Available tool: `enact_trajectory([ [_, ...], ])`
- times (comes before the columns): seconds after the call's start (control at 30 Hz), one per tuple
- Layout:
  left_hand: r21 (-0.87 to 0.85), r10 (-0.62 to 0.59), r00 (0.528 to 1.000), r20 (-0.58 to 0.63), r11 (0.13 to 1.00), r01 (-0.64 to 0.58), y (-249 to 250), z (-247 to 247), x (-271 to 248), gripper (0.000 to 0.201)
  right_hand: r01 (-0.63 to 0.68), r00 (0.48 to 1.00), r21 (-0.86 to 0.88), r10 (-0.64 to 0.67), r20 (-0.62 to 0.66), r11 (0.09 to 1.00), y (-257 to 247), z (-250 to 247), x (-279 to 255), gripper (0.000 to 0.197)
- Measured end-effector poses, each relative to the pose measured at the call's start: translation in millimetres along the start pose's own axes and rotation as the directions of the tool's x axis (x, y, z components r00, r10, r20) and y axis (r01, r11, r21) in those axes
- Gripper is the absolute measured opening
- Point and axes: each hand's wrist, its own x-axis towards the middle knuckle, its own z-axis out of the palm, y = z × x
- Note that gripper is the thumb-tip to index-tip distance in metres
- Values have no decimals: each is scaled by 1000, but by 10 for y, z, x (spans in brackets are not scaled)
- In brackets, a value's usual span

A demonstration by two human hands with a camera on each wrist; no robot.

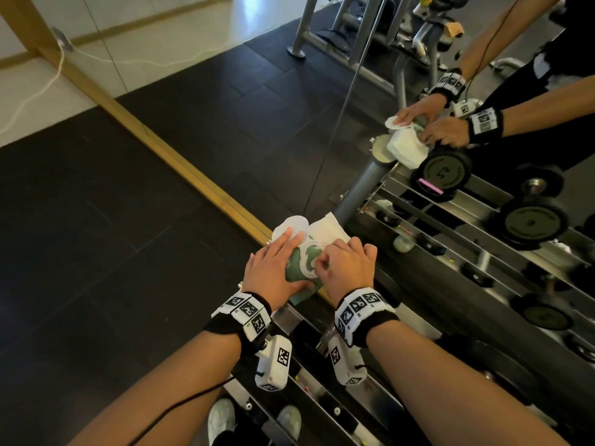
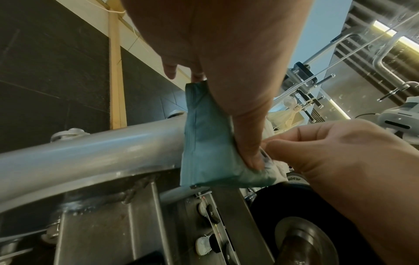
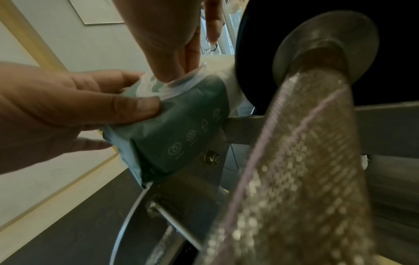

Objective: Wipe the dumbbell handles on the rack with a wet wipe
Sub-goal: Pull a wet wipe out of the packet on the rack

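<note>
Two hands working one green wipe pack (image 1: 302, 268): left hand (image 1: 273, 268) gripping and steadying it, right hand (image 1: 347, 268) pinching a wipe (image 1: 328, 230) out, ideally pulling straight and slowly.

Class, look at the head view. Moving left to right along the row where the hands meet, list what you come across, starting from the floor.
Black floor mat → left hand → green wipe packet → right hand → dumbbell rack.
</note>
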Motion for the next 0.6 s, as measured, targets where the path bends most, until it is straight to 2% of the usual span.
enact_trajectory([
  [0.47,-5,-6,1000,1,1000,6,16,5,-13,99,14,999,11,-15,35,1000,22,-40,35,20],
  [0.6,-26,0,1000,3,1000,0,8,14,-10,99,-60,997,125,53,60,990,53,-63,-23,11],
])
